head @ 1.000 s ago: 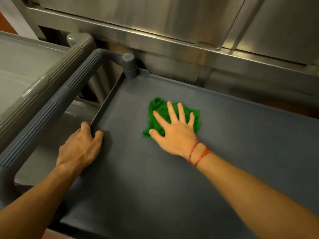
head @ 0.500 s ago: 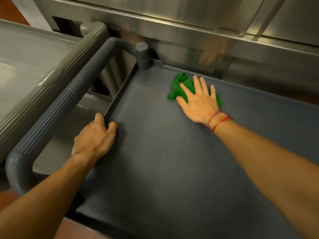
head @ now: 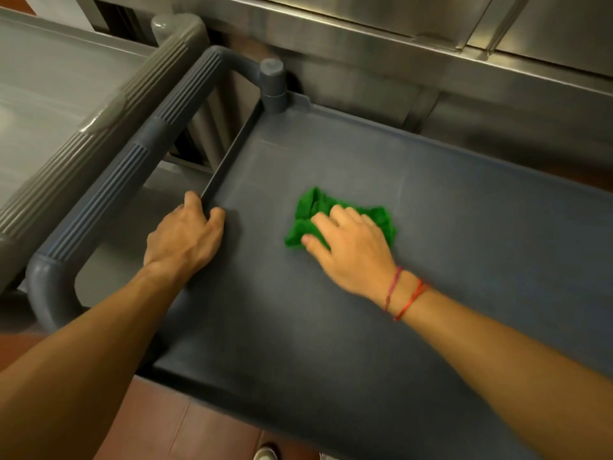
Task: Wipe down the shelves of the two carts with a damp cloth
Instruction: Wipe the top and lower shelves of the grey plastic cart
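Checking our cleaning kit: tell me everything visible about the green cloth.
The green cloth is bright green, nubby like terry, crumpled into a loose bunch. It lies on the dark grey cart shelf, left of its middle, clear of the rims. The right hand holds it down, fingers curled over its middle. Dampness cannot be told.

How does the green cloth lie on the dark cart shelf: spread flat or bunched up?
Bunched up: the green cloth shows creased, uneven lumps sticking out around the right hand on the shelf.

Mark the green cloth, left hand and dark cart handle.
green cloth point(head: 310, 207): head view, bunched upper-left fold
left hand point(head: 184, 237): head view, back of hand, gripping shelf edge point(head: 229, 161)
dark cart handle point(head: 106, 197): head view, ribbed grip section
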Tool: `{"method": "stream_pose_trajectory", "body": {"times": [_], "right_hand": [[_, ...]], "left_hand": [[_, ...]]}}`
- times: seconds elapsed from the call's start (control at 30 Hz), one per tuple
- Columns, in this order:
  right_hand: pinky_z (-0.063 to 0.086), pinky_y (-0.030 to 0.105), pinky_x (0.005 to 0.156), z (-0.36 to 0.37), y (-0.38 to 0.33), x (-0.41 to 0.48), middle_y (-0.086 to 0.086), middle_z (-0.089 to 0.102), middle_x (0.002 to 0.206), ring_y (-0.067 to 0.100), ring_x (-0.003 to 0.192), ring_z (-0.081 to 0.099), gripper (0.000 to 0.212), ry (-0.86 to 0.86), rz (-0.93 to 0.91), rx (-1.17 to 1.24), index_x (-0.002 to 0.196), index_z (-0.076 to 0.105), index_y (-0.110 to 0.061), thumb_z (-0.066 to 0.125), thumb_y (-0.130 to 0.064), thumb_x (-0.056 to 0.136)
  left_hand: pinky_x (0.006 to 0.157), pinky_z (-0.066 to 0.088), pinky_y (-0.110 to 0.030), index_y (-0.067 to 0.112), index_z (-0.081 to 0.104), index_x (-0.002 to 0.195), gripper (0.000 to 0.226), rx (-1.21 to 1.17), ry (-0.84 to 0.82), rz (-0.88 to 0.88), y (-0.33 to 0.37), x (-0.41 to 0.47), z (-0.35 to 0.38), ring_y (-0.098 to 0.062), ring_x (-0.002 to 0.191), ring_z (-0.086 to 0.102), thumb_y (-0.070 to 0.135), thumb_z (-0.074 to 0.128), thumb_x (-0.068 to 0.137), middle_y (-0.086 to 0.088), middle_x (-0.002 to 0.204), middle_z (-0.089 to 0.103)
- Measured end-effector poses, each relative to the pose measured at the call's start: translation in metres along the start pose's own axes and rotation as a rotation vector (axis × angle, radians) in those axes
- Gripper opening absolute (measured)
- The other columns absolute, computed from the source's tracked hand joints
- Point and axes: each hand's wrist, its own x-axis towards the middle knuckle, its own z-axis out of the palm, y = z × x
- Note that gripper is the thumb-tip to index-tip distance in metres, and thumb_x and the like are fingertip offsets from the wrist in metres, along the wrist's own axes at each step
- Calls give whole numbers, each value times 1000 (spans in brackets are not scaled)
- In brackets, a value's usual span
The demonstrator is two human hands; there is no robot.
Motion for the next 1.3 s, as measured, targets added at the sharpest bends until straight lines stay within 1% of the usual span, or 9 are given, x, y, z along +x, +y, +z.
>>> {"method": "stream_pose_trajectory", "body": {"times": [0.13,0.23,0.33,0.47,0.6,0.7,0.83,1.03,1.3], "right_hand": [[41,41,63,-3,-17,-39,3,49,79,25,74,49,38,-56,-152,107,95,64,-20,52,-55,90],[36,38,65,-2,4,-26,2,46,83,24,77,47,38,-67,-219,72,100,65,-25,51,-58,88],[33,39,70,3,30,5,6,50,90,30,84,52,41,-10,-89,-51,106,65,-28,46,-60,88],[34,41,77,10,38,27,7,49,97,30,93,49,44,11,164,-101,112,61,-29,43,-63,91],[41,44,78,3,10,20,12,59,100,35,98,56,47,-61,173,-60,110,62,-21,43,-61,95],[44,42,64,-3,-26,-22,10,60,79,34,77,62,43,5,66,21,85,62,-20,46,-59,92],[37,40,62,-15,-74,-96,3,53,73,28,69,53,38,-35,-96,154,77,58,-23,54,-59,89],[37,40,62,-7,-54,-92,5,50,73,28,71,50,35,48,-221,120,80,61,-23,60,-57,87],[36,40,70,1,-6,-36,10,53,87,33,85,53,51,70,160,-88,94,65,-23,40,-66,86]], "left_hand": [[74,40,-45,18,41,107,31,23,10,20,0,0,2,-28,86,52,47,34,99,-10,103,55],[82,43,-48,15,41,127,43,18,22,39,-2,2,4,-32,103,52,47,35,99,-14,124,54],[102,39,-55,15,27,150,62,40,46,68,-5,3,6,-35,131,41,47,38,98,-15,149,39],[114,25,-57,20,13,155,71,101,81,140,-6,0,8,-35,146,19,47,42,96,-10,163,15],[119,17,-53,17,5,158,78,183,62,253,-8,1,8,-30,150,7,45,45,97,-8,165,8],[121,16,-52,15,3,158,79,186,40,257,-7,3,8,-29,151,6,44,44,98,-7,165,7],[121,10,-49,15,4,158,78,255,47,232,-4,2,7,-28,151,3,45,43,97,-8,165,7],[119,8,-54,15,27,155,72,223,54,358,0,-55,20,-33,151,9,47,32,92,-16,163,15],[121,3,-46,29,32,154,77,131,-55,382,-23,-150,43,-23,153,4,58,9,86,-1,165,15]]}}
